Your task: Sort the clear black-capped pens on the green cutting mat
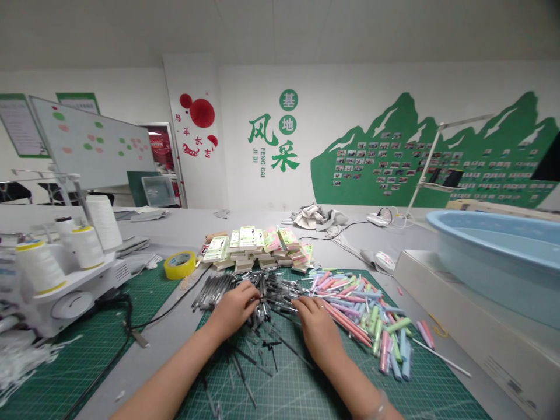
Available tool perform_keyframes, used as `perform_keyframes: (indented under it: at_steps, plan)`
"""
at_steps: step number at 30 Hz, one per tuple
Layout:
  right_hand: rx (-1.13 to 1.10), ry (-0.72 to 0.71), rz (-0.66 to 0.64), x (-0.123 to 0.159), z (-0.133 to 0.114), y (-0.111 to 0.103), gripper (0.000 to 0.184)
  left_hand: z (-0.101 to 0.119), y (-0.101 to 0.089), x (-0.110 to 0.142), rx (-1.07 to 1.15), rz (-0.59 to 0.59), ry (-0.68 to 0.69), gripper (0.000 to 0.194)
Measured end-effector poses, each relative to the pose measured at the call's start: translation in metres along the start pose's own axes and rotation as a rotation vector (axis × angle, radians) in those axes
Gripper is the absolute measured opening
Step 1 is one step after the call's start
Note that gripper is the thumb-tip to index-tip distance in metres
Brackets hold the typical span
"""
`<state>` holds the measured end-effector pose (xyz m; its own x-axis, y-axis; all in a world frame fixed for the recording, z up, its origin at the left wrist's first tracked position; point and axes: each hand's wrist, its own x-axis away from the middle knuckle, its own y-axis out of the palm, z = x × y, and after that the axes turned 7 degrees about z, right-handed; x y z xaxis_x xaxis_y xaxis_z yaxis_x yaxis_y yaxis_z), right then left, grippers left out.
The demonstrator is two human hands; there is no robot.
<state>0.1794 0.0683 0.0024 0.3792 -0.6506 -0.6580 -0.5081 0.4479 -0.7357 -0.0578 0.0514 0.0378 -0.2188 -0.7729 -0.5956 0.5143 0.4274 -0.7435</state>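
Observation:
Both my hands rest on a heap of black pens (245,291) spread on a green cutting mat (306,391). My left hand (234,309) has its fingers curled over the pens at the heap's middle. My right hand (317,326) lies close beside it, fingers bent down onto dark pens; what either hand grips is hidden under the fingers. A pile of pastel pink, green and blue pens (371,321) lies right of my right hand. Stacked small packets (258,248) sit behind the pens.
A white thread machine with spools (65,268) stands at the left on another green mat (52,373). A roll of yellow tape (179,264) lies near the packets. At the right, a light blue basin (494,256) sits on a white box (472,326). A lamp arm (426,163) and crumpled cloth (315,217) are behind.

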Motion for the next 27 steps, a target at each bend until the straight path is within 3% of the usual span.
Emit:
perform_keyframes:
  at_steps: [3,7,14,21,27]
  plan:
    - [0.082,-0.004,-0.041,-0.002,0.002,0.008,0.026,-0.012,0.0,-0.003,0.241,0.087,-0.219,0.009]
    - [0.202,-0.025,-0.059,-0.007,-0.001,0.017,0.014,-0.014,0.009,-0.003,0.584,0.073,-0.461,0.014]
    - [0.262,-0.054,-0.034,-0.016,-0.001,0.025,0.017,-0.012,0.017,0.001,0.688,0.107,-0.501,0.019]
    - [0.113,0.148,-0.006,-0.004,-0.002,0.016,0.017,-0.014,0.026,0.003,0.89,0.15,-0.591,0.024]
    - [-0.305,0.446,0.015,-0.004,-0.004,0.005,0.01,-0.007,0.026,0.002,1.063,0.152,-0.727,0.026]
